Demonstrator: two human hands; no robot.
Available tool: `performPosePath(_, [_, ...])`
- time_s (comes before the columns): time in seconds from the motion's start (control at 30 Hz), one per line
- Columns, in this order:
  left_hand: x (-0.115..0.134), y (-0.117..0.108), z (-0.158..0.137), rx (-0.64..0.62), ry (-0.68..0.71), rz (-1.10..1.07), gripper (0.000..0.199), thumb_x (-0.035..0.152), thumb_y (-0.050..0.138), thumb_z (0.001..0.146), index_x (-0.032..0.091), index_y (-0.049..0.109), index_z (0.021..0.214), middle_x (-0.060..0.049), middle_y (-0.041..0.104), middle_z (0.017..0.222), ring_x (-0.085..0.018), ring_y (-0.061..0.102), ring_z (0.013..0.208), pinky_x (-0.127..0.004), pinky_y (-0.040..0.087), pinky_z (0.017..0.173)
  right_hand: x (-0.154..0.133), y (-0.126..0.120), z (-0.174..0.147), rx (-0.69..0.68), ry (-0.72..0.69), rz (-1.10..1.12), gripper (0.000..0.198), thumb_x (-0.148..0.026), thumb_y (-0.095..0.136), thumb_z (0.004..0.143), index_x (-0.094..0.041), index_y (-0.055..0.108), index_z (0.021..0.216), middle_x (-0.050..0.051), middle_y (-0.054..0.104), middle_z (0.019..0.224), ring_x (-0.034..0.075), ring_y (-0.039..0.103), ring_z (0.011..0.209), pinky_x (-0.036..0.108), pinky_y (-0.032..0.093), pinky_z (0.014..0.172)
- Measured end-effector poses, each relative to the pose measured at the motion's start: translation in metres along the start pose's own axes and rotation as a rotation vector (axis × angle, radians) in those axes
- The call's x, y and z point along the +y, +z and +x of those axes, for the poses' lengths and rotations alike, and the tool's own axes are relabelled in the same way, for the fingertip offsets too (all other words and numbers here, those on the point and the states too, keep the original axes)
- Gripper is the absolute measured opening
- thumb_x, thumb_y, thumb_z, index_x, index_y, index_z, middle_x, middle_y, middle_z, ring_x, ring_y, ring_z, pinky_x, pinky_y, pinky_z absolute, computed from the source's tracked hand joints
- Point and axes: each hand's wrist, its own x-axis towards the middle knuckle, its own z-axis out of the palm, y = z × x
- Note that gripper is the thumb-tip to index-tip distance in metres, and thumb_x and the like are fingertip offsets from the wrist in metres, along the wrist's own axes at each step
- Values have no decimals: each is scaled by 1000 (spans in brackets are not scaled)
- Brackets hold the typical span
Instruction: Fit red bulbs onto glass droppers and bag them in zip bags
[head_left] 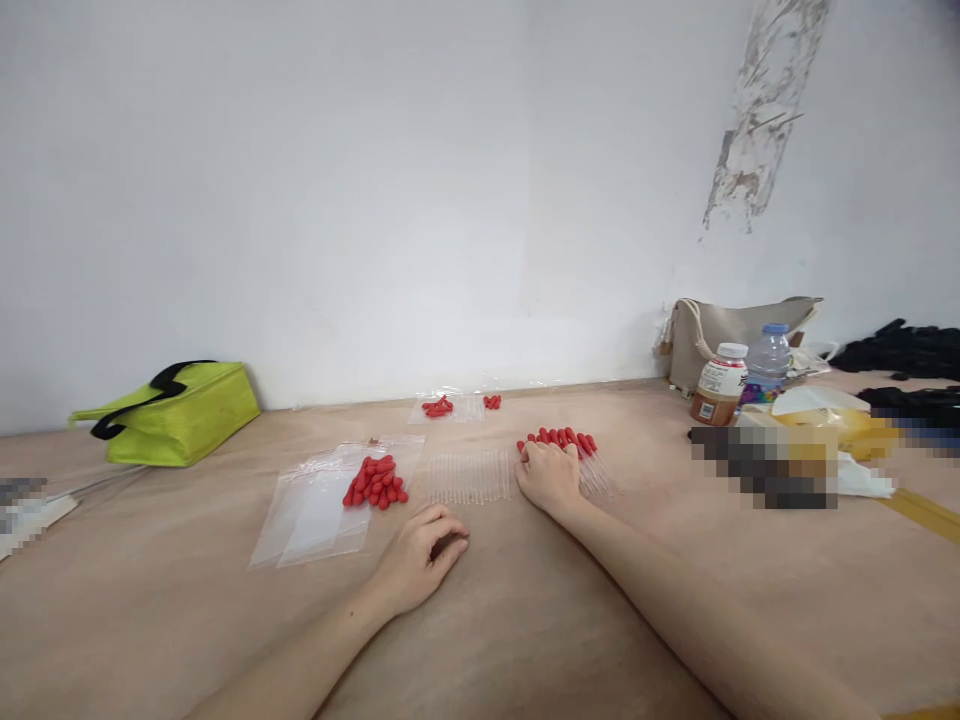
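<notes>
My right hand rests with curled fingers at the left end of a row of droppers, glass tubes with red rubber bulbs. One red bulb shows right at its fingers; the fingertips are partly hidden. To the left of that hand, bare glass tubes lie side by side in a neat row. My left hand lies on the table in front of these tubes, fingers loosely bent, thumb apart, nothing seen in it. Just beyond it, a pile of red rubber bulbs sits on clear plastic bags.
Near the wall lies another clear bag with red bulbs and tubes. A lime-green bag stands at the left. On the right are a drink bottle, a water bottle, a grey bag and a yellow packet.
</notes>
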Motion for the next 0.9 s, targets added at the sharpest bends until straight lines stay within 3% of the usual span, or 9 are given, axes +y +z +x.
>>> performPosePath(0.23, [0, -1, 1, -2, 4, 9, 15, 23, 46, 83, 20, 60, 87, -4, 57, 83, -17, 53, 77, -27, 42, 68, -21, -1, 14, -294, 88, -46, 28, -34, 44, 75, -15, 63, 79, 13, 64, 82, 24, 57, 81, 41, 22, 82])
performPosePath(0.47, [0, 3, -1, 4, 11, -6, 14, 23, 47, 83, 20, 60, 87, -3, 57, 83, -16, 54, 76, -26, 41, 68, -22, -2, 26, -361, 148, -20, 25, -33, 48, 72, -15, 62, 79, 11, 65, 78, 23, 59, 75, 39, 27, 77])
performPosePath(0.6, [-5, -6, 2, 95, -13, 117, 16, 29, 46, 84, 20, 60, 85, -3, 58, 84, -17, 53, 77, -29, 40, 70, -16, -13, 17, -308, 128, -3, 28, -32, 39, 78, -16, 61, 72, 8, 65, 76, 21, 58, 75, 36, 26, 76])
performPosePath(0.73, [-29, -30, 9, 293, -124, 460, 16, 30, 48, 82, 21, 60, 77, -4, 59, 82, -23, 50, 83, -35, 35, 74, 4, -25, -10, -57, -19, 50, 25, -31, 41, 78, -17, 58, 66, 5, 64, 72, 17, 55, 72, 32, 24, 73])
performPosePath(0.9, [-61, -45, 13, 304, -203, 615, 15, 28, 50, 79, 22, 64, 82, -5, 59, 89, -26, 48, 88, -39, 33, 74, 33, -35, -52, 129, -215, 138, 21, -31, 46, 78, -17, 54, 65, 1, 61, 66, 13, 51, 67, 28, 22, 70])
